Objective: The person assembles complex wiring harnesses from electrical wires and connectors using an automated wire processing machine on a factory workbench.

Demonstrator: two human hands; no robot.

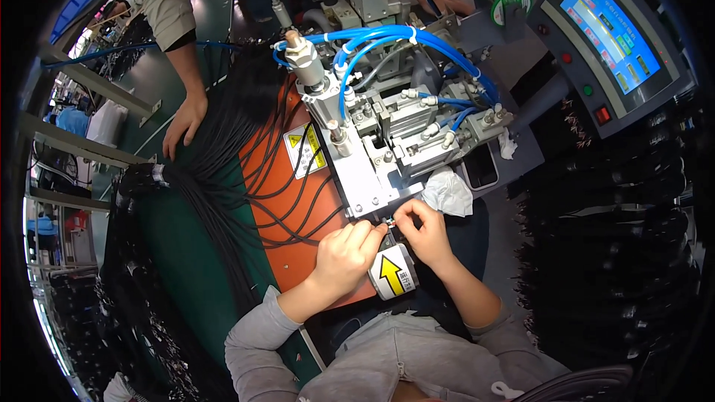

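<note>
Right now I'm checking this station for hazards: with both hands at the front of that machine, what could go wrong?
Both the left hand and the right hand pinch something small right under the pneumatic press; if it cycled, fingers could be caught. The loose black cables crossing the orange plate could snag a wrist or sleeve.

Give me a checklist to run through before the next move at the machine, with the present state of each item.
1. Both hands at the machine's front edge: left hand and right hand meet there. Ok.
2. Small part pinched between the fingertips: too small to make out. Cannot tell.
3. Black cables clear of the hands: they lie spread over the orange mat, left of them. Ok.
4. Another person's hand away from the machine: it rests on the green table. Ok.
5. Touch screen lit. Ok.
</note>
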